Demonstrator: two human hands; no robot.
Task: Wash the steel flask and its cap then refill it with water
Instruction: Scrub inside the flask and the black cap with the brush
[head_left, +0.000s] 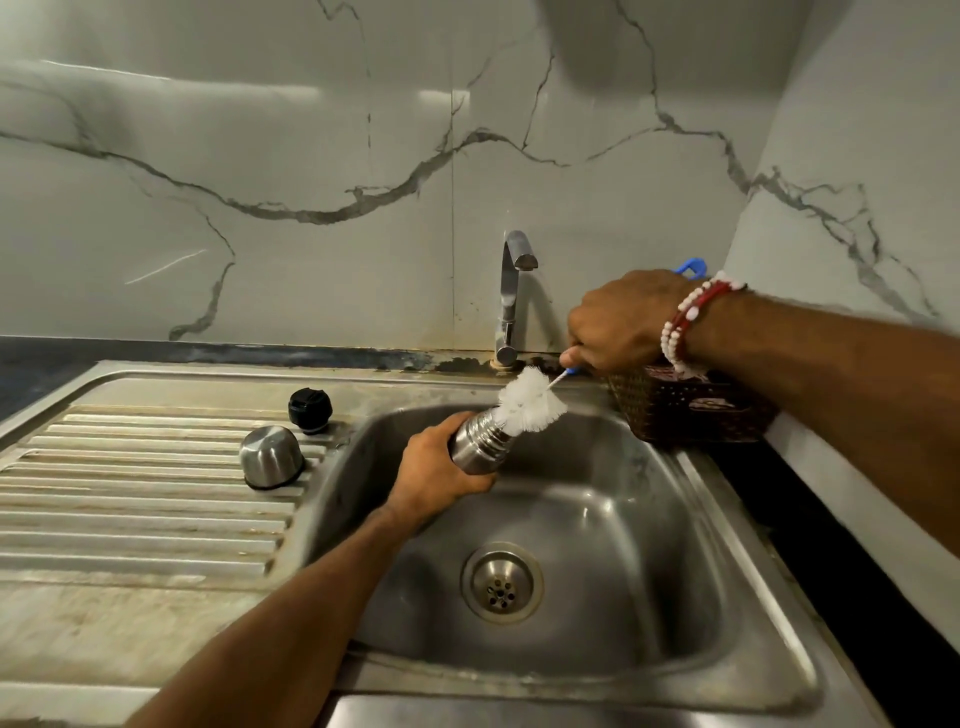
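My left hand (434, 475) grips the steel flask (480, 439) over the sink basin, its open mouth tilted up and to the right. My right hand (621, 322) holds the blue handle of a white bottle brush (530, 400), whose bristles sit at the flask's mouth. On the draining board to the left, the steel cup cap (271, 456) lies upside down beside the black stopper (310, 410). Most of the flask's body is hidden by my left hand.
The steel sink (701, 519) has a drain (501, 582) at its bottom. A steel tap (511, 296) stands behind it with no water running. A dark woven basket (691, 410) sits at the sink's right rim. Marble wall tiles rise behind and at right.
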